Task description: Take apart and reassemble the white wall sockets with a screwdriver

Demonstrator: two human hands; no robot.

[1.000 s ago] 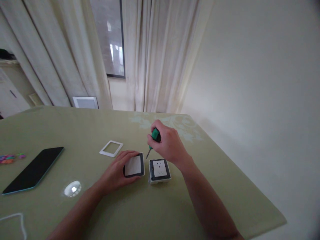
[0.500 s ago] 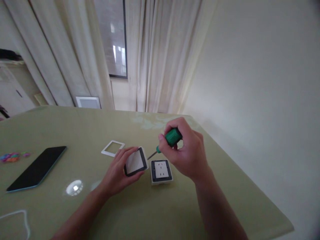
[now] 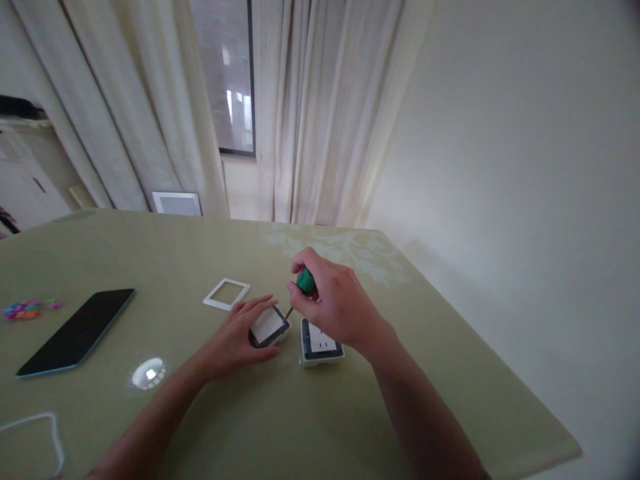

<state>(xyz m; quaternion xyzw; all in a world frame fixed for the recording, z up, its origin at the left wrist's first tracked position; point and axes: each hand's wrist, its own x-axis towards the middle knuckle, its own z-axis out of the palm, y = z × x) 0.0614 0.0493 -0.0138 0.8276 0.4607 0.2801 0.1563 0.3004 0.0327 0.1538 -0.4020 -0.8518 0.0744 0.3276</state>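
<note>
My left hand (image 3: pixel 235 339) grips a white switch panel with a dark frame (image 3: pixel 269 325), tilted up off the green tablecloth. A green-handled screwdriver (image 3: pixel 303 285) is held in my right hand (image 3: pixel 333 307), its metal tip touching the panel's right edge. A white wall socket with a dark frame (image 3: pixel 320 345) lies just right of the panel, partly hidden under my right hand. A loose white square frame (image 3: pixel 226 294) lies behind my left hand.
A black phone (image 3: pixel 75 332) lies at the left, with coloured bits (image 3: pixel 25 309) beyond it. A small round shiny spot (image 3: pixel 147 373) and a white cord loop (image 3: pixel 35 433) are at the near left. The table's right edge (image 3: pixel 500 373) drops off beside a wall.
My right hand came back down and left from a raised position, bringing the screwdriver tip to the panel's edge. My left hand has tipped the panel up from lying flat.
</note>
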